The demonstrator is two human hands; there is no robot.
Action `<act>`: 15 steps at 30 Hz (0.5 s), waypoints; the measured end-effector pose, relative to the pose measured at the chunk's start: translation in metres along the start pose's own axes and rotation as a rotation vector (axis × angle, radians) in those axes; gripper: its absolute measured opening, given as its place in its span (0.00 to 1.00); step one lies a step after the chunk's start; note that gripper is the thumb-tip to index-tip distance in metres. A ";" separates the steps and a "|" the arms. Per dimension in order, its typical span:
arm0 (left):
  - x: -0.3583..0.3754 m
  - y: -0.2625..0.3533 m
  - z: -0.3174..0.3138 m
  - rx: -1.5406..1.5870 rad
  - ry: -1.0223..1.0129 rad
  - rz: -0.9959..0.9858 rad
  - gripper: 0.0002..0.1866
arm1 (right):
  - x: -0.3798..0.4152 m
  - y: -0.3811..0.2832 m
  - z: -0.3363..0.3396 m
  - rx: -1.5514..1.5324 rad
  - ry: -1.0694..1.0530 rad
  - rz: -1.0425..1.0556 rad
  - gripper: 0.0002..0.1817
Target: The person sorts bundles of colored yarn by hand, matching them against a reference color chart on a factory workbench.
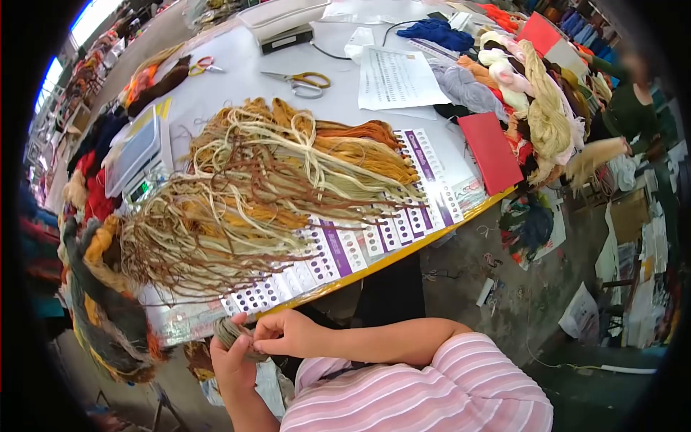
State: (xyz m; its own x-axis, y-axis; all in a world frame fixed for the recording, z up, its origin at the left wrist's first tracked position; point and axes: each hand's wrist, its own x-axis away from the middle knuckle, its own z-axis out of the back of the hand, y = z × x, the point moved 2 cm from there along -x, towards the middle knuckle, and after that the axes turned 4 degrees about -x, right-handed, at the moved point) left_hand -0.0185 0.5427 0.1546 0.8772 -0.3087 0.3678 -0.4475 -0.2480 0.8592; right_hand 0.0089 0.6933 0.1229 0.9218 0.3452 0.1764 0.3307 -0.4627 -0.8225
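My left hand [235,363] is closed around a small grey-green bundle of yarn [229,332], just off the table's front edge. My right hand [288,334] pinches at the same bundle from the right, thumb and index finger together; the exact strand between them is too small to make out. Beyond both hands, a large heap of yarn hanks [252,187] in cream, gold, orange and brown spreads over the table. Partly under that heap lie white and purple cards with rows of holes [335,248].
Gold-handled scissors [306,79] and orange-handled scissors [205,66] lie on the table [237,57]. A printed sheet [399,78], a red booklet [491,153] and a digital scale [140,189] surround the heap. Coloured skeins [547,108] line the right side, where another person [633,108] stands.
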 end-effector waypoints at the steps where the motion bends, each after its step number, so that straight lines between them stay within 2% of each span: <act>1: -0.001 -0.001 0.000 -0.012 -0.003 0.001 0.24 | 0.000 -0.001 0.002 -0.005 -0.002 0.002 0.05; 3: -0.002 -0.002 -0.001 -0.006 -0.004 0.005 0.23 | 0.000 0.003 0.002 -0.052 0.019 0.060 0.05; 12: -0.005 -0.001 -0.013 -0.051 0.018 0.026 0.22 | 0.000 0.005 0.013 -0.020 -0.021 0.003 0.05; 15: -0.005 -0.003 -0.012 -0.054 0.013 0.021 0.21 | 0.001 0.005 0.011 -0.068 0.036 0.069 0.05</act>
State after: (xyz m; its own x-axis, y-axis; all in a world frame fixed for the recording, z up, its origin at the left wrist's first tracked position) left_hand -0.0196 0.5562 0.1542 0.8698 -0.3016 0.3905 -0.4566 -0.1918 0.8688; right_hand 0.0093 0.7007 0.1130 0.9491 0.2814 0.1414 0.2784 -0.5394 -0.7947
